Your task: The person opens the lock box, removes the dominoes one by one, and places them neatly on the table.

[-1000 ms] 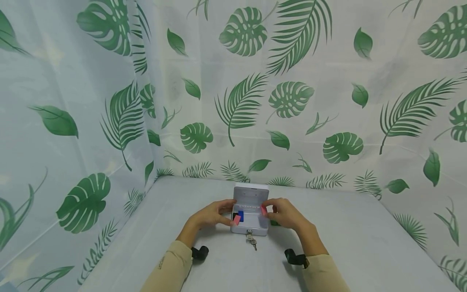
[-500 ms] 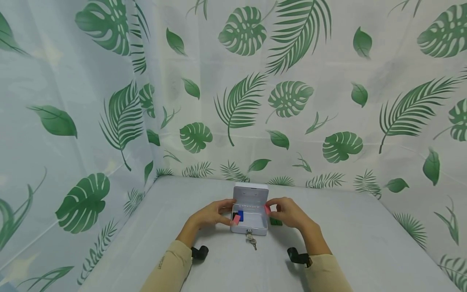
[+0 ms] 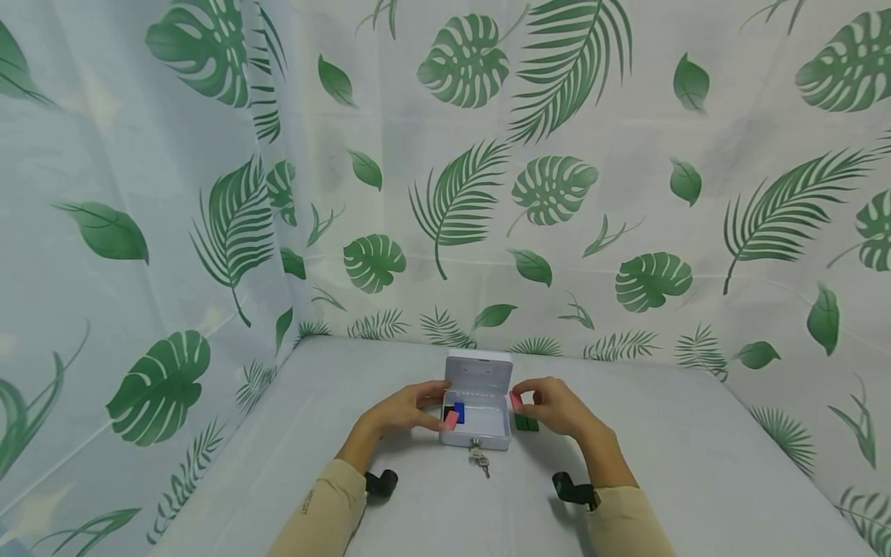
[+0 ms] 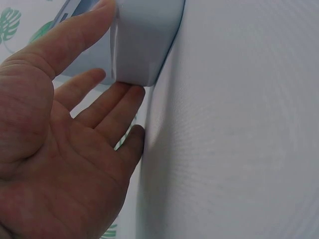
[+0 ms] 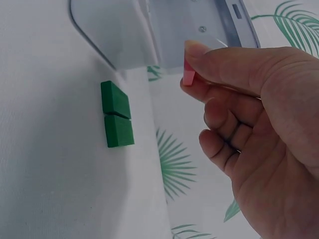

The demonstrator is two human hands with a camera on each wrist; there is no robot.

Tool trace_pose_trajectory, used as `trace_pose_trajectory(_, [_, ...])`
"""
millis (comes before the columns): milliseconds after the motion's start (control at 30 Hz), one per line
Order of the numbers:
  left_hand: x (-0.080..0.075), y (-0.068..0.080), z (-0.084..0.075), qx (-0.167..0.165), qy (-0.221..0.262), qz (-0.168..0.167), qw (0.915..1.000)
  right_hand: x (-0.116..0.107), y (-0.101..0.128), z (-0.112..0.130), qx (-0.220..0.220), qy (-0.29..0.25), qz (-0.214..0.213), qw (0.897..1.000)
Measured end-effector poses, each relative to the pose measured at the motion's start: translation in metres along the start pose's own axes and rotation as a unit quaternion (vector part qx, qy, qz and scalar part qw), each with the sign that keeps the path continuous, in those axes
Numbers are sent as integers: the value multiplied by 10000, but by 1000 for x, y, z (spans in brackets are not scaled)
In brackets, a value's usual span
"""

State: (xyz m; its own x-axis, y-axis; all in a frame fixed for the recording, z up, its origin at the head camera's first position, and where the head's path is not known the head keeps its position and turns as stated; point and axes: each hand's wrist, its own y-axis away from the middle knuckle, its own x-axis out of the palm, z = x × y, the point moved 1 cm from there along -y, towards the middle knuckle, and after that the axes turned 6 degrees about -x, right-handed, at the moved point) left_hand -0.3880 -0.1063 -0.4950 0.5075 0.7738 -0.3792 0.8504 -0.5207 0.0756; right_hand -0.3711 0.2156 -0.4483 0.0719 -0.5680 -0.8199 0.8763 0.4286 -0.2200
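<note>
A small white cash box [image 3: 494, 444] stands with its lid [image 3: 479, 373] raised. In the head view, a blue block [image 3: 459, 412], a pink block [image 3: 451, 420] and something dark lie at its left inside. My left hand [image 3: 400, 408] holds the box's left side, thumb toward the front and fingers farther back. My right hand [image 3: 557, 406] pinches another pink block [image 5: 189, 73] between thumb and index finger, just outside the box's right wall. Below that hand, two green blocks [image 5: 118, 114] rest side by side on the table.
Keys [image 3: 480, 460] hang from the lock at the box's front. The white-covered table [image 3: 445, 510] runs back to a leaf-patterned curtain [image 3: 473, 193]. A black wrist camera [image 3: 381, 483] sits at the left wrist, another [image 3: 571, 490] at the right.
My right hand has drawn the pink block rightward, from inside the box's right edge to outside it. The green blocks have come more into view. My left hand stays put.
</note>
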Motion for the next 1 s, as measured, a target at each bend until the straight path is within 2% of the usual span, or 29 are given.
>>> trace_pose_trajectory(367, [0,0,1,11,16,-12,10000,-2,2,-5,-65,33,-20,10000])
trace_pose_trajectory(700, [1,-1,2,0,-4,7,10000,-3,2,-9,212,37,-57,9998])
trace_pose_trajectory(1000, [0,0,1,24,-45,2,10000,-6,5,-10,229,86,-43,9997])
